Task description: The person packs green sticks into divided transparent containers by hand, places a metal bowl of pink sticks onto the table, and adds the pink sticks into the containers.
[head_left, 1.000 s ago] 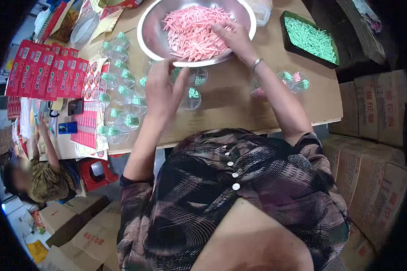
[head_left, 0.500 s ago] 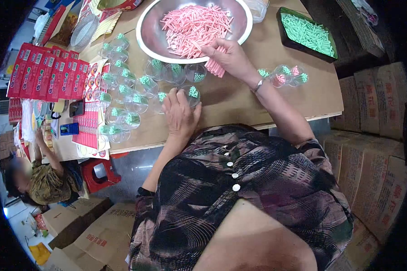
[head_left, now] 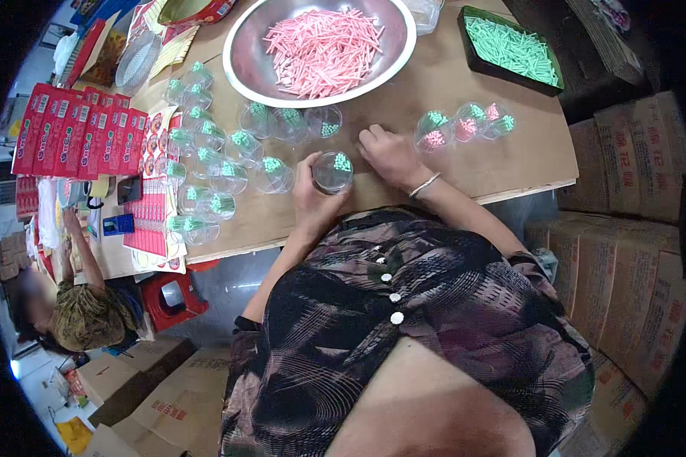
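My left hand (head_left: 318, 192) is wrapped round a clear cup (head_left: 333, 174) near the table's front edge. Green sticks (head_left: 342, 162) stand in one side of that cup. Just right of it, my right hand (head_left: 390, 156) is low over the table with its fingers curled; what they hold, if anything, is hidden. Beyond both hands, a steel bowl (head_left: 244, 80) holds a heap of pink sticks (head_left: 324, 53). Clear cups with green sticks (head_left: 272, 174) stand left of my left hand. On the right, several cups (head_left: 434, 132) contain both pink and green sticks.
A black tray (head_left: 476, 67) of green sticks (head_left: 511, 49) lies at the back right. Red packets (head_left: 76, 133), a blue device (head_left: 118, 224) and a red stool (head_left: 173, 299) are at the left, near a co-worker (head_left: 91, 316). Cardboard boxes (head_left: 625, 282) are stacked on the right.
My right hand has come down from the bowl towards my body; the pink bundle it held no longer shows. My left hand has taken hold of a cup and moved it slightly right.
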Tool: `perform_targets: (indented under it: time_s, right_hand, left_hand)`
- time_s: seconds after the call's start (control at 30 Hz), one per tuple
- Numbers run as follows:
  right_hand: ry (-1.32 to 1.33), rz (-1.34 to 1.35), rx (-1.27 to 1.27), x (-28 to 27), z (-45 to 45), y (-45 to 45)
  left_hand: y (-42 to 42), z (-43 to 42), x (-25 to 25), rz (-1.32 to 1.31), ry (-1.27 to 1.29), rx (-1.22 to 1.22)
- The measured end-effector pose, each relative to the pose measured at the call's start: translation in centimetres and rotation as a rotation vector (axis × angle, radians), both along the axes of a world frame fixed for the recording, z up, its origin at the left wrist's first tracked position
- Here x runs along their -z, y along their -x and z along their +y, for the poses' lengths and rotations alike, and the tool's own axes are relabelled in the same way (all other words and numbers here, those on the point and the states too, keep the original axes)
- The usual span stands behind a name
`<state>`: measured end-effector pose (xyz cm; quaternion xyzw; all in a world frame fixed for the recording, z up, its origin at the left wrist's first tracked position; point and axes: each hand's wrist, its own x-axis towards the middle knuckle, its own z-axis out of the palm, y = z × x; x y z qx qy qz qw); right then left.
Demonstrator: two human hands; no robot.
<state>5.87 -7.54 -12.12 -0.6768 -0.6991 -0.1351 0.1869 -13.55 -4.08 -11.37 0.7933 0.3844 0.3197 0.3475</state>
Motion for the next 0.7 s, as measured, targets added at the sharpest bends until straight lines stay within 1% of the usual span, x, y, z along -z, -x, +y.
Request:
perform_targets:
  time_s: [0.03,0.17,0.2,0.33,0.37,0.5,0.7]
  right_hand:
    - [-0.001,0.001,0.003,-0.7,-0.2,0.0]
    - [0.031,0.937,-0.021,-7.9,-0.7,-0.5]
    - [0.036,0.937,-0.025,-9.0,-0.8,-0.3]
    - [-0.377,1.117,-0.211,-12.5,-0.4,1.2]
    - [-0.385,1.113,-0.207,-12.7,-0.2,1.4]
    - [-0.588,0.768,-0.328,-12.9,0.3,2.0]
    - [-0.614,0.702,-0.320,-12.6,0.4,1.7]
  left_hand:
    - [-0.2,0.2,-0.2,0.001,-0.001,0.003]
    - [-1.2,1.1,-3.2,-0.191,-0.146,0.052]
    - [-1.4,1.0,-4.0,-0.191,-0.143,0.047]
    - [-3.9,0.5,-7.5,-0.157,0.032,0.037]
    - [-4.4,0.4,-7.9,-0.158,0.028,0.045]
    - [-6.2,0.0,-8.8,-0.121,-0.075,0.122]
    - [-6.3,-0.4,-9.7,-0.109,-0.056,0.069]
